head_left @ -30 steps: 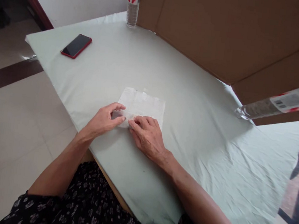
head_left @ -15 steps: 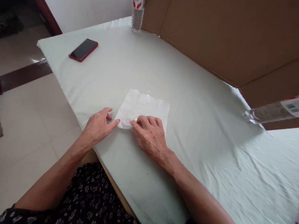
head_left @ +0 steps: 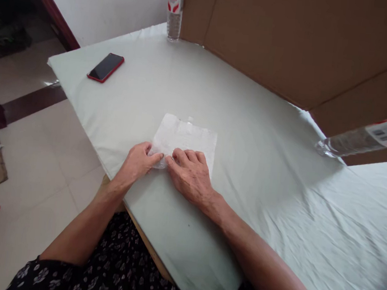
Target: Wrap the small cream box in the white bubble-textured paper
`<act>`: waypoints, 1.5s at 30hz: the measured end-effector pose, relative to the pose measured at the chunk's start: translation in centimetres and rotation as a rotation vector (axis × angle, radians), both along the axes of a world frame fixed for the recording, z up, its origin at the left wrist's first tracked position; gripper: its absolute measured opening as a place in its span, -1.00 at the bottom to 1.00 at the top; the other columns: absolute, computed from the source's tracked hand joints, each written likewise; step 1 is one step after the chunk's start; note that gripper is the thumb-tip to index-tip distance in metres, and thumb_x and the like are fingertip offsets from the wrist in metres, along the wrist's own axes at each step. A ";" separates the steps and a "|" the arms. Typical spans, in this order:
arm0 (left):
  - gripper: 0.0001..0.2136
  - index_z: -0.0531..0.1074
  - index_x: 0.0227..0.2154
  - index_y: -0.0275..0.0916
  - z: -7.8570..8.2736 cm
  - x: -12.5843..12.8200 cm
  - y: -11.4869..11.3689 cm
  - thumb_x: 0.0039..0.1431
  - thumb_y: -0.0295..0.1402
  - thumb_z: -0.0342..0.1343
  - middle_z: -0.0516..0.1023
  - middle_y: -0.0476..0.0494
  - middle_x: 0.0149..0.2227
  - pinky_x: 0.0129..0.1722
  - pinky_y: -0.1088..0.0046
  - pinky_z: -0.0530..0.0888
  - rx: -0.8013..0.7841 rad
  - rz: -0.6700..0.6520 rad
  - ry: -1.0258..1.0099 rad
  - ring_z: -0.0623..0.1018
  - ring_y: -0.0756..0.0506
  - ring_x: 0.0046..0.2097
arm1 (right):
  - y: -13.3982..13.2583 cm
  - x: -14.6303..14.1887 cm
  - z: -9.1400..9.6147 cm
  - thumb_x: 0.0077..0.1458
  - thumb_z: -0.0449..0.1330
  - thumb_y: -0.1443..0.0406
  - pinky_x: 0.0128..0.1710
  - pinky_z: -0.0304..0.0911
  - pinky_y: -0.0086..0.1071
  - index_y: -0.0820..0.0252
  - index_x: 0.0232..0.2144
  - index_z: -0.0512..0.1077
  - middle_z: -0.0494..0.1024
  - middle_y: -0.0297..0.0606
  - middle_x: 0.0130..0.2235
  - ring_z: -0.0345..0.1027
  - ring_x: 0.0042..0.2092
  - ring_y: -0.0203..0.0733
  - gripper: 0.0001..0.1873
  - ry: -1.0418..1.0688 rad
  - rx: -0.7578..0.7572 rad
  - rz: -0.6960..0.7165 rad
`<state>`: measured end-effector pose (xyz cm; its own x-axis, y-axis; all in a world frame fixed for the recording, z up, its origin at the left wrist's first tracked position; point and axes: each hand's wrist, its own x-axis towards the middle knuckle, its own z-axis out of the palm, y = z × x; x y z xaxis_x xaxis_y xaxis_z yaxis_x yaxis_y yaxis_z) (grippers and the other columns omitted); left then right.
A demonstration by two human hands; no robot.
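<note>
A white square of thin tissue paper (head_left: 187, 137) lies flat on the pale green cloth covering the table (head_left: 249, 137). My left hand (head_left: 138, 162) is at the sheet's near left corner, fingers curled and pinching that corner. My right hand (head_left: 190, 174) rests beside it with the fingers stretched out flat, pressing down the sheet's near edge. The two hands almost touch at the fingertips.
A red-cased phone (head_left: 105, 67) lies at the table's far left. A water bottle (head_left: 175, 8) stands at the far edge beside a large brown cardboard panel (head_left: 294, 40). Another clear bottle (head_left: 367, 138) lies on its side at the right. The tiled floor (head_left: 34, 146) drops off left.
My left hand went from fingers stretched beside the sheet to curled, pinching its near left corner. My right hand has stayed pressed on the near edge.
</note>
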<state>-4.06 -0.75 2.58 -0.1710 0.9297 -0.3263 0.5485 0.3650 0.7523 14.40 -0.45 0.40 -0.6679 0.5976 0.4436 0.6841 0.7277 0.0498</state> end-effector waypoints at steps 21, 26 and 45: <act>-0.76 0.53 -0.33 -0.26 1.1 2.0 -0.5 0.06 -0.20 0.13 0.59 -0.09 -0.35 -0.40 0.44 0.49 0.139 -0.125 -0.249 0.52 -0.05 -0.37 | 0.0 1.2 2.6 0.14 0.08 0.41 -0.04 0.12 -0.11 0.31 0.10 0.35 0.67 -0.09 -0.15 0.42 -0.17 0.01 -0.55 0.179 -0.451 0.004; -0.63 0.58 -0.11 -0.22 2.7 0.6 -1.3 0.10 -0.47 -0.05 0.60 -0.10 -0.24 -0.17 0.35 0.50 0.283 -0.512 -0.018 0.55 -0.09 -0.23 | 0.2 1.8 2.1 0.08 0.03 0.48 0.00 0.20 -0.16 0.27 0.10 0.36 0.68 -0.15 -0.14 0.47 -0.13 -0.03 -0.49 0.311 -0.459 0.012; -0.78 0.59 -0.18 -0.27 -0.8 1.8 -1.3 0.28 -0.54 0.04 0.63 -0.26 0.00 -0.02 0.20 0.56 0.792 -0.591 0.366 0.56 -0.20 -0.04 | -0.5 8.7 2.4 0.14 0.20 0.09 -0.27 0.37 -0.20 0.19 -0.06 0.48 0.62 -0.10 -0.14 0.47 -0.32 -0.12 -0.61 0.512 -0.751 -0.537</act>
<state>-2.31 -2.07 1.83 0.4140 0.8221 0.3909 0.7207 -0.5584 0.4109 23.11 -0.91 2.82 -0.0720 0.9974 -0.0083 0.7378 0.0476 -0.6734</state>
